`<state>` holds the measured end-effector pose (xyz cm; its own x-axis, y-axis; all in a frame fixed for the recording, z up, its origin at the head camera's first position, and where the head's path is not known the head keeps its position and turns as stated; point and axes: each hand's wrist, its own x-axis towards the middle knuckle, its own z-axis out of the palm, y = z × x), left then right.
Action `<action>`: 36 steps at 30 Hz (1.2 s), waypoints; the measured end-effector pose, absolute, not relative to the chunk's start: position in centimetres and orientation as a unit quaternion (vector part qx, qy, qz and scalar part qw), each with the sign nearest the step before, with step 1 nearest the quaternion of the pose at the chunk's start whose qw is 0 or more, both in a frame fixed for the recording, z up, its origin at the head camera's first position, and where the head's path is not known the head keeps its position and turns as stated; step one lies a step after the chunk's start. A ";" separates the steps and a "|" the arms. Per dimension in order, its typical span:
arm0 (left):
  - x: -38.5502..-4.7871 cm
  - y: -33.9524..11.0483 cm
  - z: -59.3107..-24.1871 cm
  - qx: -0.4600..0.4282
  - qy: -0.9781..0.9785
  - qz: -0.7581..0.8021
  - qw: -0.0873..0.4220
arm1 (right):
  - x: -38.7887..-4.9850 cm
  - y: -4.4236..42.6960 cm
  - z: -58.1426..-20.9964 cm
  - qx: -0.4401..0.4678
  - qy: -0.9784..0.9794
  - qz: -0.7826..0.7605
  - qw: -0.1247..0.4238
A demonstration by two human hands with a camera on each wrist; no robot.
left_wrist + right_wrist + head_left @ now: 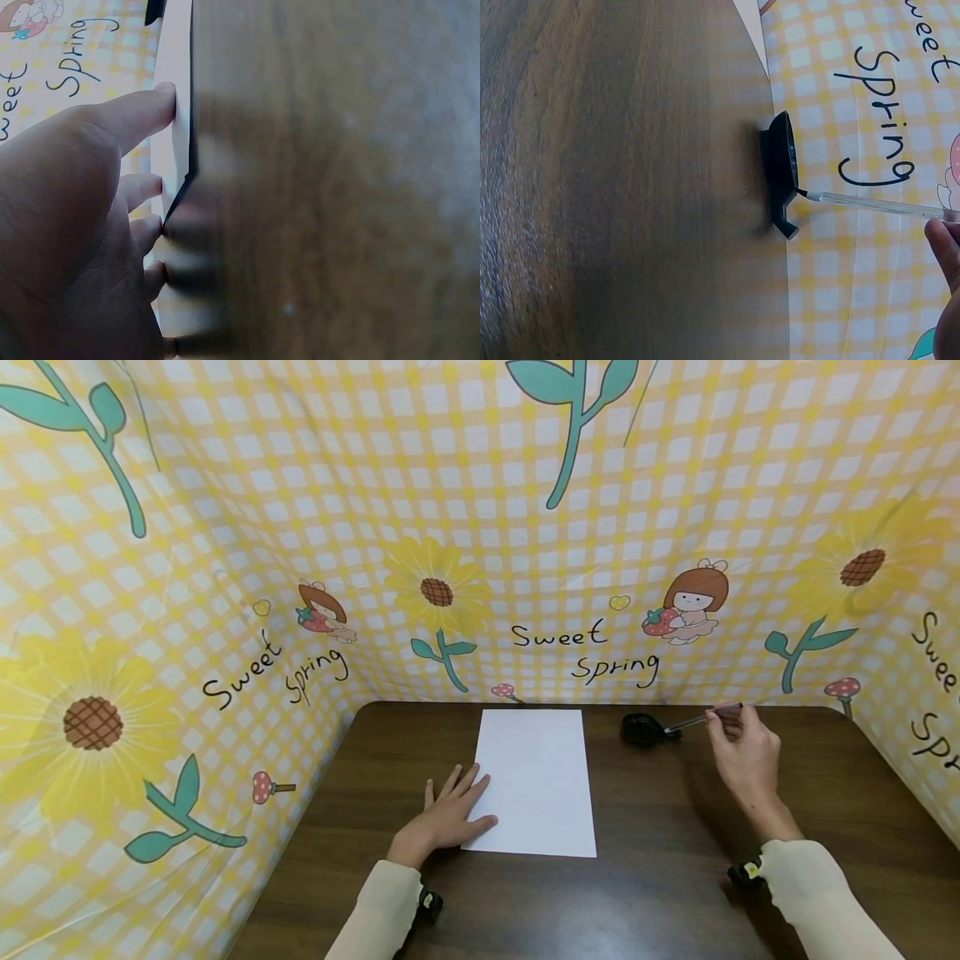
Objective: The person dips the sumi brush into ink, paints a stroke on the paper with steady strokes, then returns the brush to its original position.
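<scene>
A blank sheet of white paper [538,781] lies on the dark wooden table. My left hand [444,814] rests on its left edge with the fingers spread, thumb and fingertips touching the sheet. To the right of the paper sits a small black ink dish [640,730] with a short handle [786,223]. My right hand [747,756] pinches a slim brush [877,204] with a clear shaft, a white collar and a dark pointed tip. That tip meets the dish's rim near the handle; whether it dips inside cannot be told.
Behind the table [660,893] and along both sides hangs a yellow checked cloth [480,510] printed with flowers and lettering. The dish stands close to the table's back edge. Each wrist wears a small black camera strap.
</scene>
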<state>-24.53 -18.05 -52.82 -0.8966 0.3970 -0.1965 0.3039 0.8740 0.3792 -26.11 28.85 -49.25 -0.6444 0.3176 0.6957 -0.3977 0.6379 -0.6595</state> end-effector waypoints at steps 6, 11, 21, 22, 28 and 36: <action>-24.5 -18.0 -52.8 0.183 0.958 0.172 0.136 | -26.1 28.9 -49.2 0.028 -0.796 0.427 0.427; -24.5 -18.0 -52.8 0.185 0.958 0.171 0.136 | -26.1 28.8 -49.0 0.027 -0.790 0.435 0.431; -24.3 -17.9 -52.6 0.189 0.955 0.183 0.139 | -26.3 28.2 -49.3 0.019 -0.791 0.444 0.420; -24.3 -17.9 -52.6 0.189 0.955 0.183 0.140 | -26.3 28.2 -49.4 0.019 -0.791 0.446 0.419; -24.5 -17.9 -52.7 0.187 0.955 0.182 0.139 | -26.4 28.3 -49.9 0.019 -0.791 0.445 0.420; -24.5 -17.9 -52.9 0.187 0.956 0.182 0.132 | -26.2 28.5 -49.9 0.021 -0.794 0.438 0.421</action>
